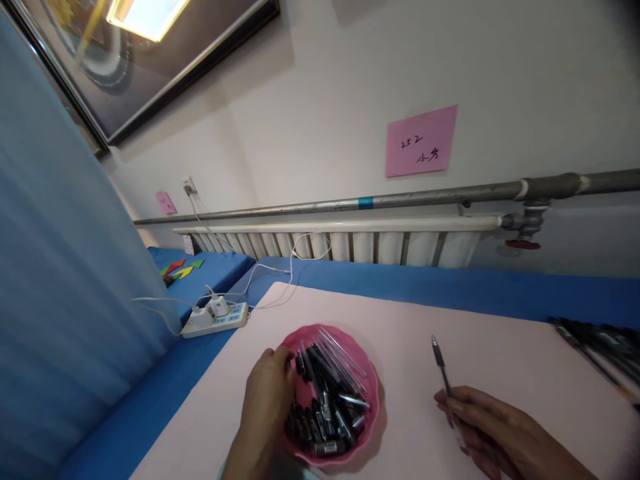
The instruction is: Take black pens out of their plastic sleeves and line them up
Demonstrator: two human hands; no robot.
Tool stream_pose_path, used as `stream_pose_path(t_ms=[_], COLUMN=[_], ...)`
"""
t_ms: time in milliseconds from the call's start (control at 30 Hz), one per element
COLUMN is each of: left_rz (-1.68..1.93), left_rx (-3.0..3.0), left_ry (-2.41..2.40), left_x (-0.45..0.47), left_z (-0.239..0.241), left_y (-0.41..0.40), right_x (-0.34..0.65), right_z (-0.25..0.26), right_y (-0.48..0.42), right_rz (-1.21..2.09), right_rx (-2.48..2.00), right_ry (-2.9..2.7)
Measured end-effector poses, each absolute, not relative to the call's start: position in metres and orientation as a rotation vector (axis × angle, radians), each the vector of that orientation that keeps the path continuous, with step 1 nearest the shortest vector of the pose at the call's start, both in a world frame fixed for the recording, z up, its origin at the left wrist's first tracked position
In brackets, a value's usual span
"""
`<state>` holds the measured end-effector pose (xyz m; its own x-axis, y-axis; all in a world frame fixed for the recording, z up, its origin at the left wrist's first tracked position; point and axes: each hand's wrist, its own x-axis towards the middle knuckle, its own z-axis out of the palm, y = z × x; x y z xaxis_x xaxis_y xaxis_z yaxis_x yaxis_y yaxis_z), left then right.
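A clear-barrelled pen (pixel 440 363) with a black grip and no cap on its tip stands tilted in my right hand (pixel 493 427), pinched between thumb and fingers, tip pointing up and away. My left hand (pixel 267 397) is at the left rim of a pink scalloped bowl (pixel 374 393). Its fingers curl closed beside some black pen caps (pixel 301 365); what they hold, if anything, is hidden. Clear pen barrels (pixel 343 353) and many black caps and pen parts (pixel 325 410) lie mixed in the bowl.
Black pens (pixel 600 343) lie in a pile at the right. Pale pink paper (pixel 400 320) covers the blue table (pixel 500 287). A white power strip (pixel 215 323) with plugs and cables sits at the left, near a blue curtain (pixel 75 267). A radiator (pixel 390 247) runs behind.
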<state>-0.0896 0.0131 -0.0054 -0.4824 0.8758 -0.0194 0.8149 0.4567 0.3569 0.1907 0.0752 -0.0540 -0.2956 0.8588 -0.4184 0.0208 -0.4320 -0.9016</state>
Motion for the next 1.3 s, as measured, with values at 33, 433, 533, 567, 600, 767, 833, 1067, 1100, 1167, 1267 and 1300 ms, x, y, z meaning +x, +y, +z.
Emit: stream_pose_path(t_ms=[33,433,533,567,600,767,833,1067,1100,1167,1267,1300], left_rz=[0.363,0.329,0.302,0.292,0.27,0.183,0.224,0.482,0.457,0.383,0.39,0.423], left_rx=[1.507,1.624,1.584,1.575,1.564,1.55,1.567,1.655,1.682,1.696,1.647,1.632], left_ry=[2.491,2.392,2.456,2.46,2.464,2.458,2.432,2.47,2.455,2.444,2.472,2.465], left_x=[-0.088,-0.075,-0.079,-0.081,-0.083,-0.085,-0.084,-0.08,-0.081,-0.082,-0.085,-0.086], left_z=[-0.005,-0.015,-0.012,-0.012,-0.012,-0.018,-0.018,-0.018,-0.019,-0.02,-0.02,-0.019], left_y=[0.013,0.022,0.019,0.018,0.018,0.017,0.017,0.024,0.025,0.027,0.027,0.026], right_x=[0.19,0.187,0.187,0.188,0.188,0.189,0.189,0.189,0.188,0.188,0.188,0.188], right_z=[-0.053,-0.046,-0.046,-0.046,-0.047,-0.049,-0.049,-0.044,-0.044,-0.045,-0.048,-0.049], right_y=[0.075,0.069,0.068,0.068,0.068,0.069,0.069,0.067,0.067,0.068,0.069,0.069], right_rz=[1.793,1.74,1.732,1.733,1.733,1.745,1.747,1.731,1.731,1.736,1.739,1.738], right_rx=[-1.332,-1.335,-1.336,-1.332,-1.329,-1.316,-1.309,-1.306,-1.309,-1.305,-1.292,-1.295], right_ry=[-1.15,-1.173,-1.189,-1.194,-1.196,-1.221,-1.237,-1.255,-1.249,-1.252,-1.271,-1.269])
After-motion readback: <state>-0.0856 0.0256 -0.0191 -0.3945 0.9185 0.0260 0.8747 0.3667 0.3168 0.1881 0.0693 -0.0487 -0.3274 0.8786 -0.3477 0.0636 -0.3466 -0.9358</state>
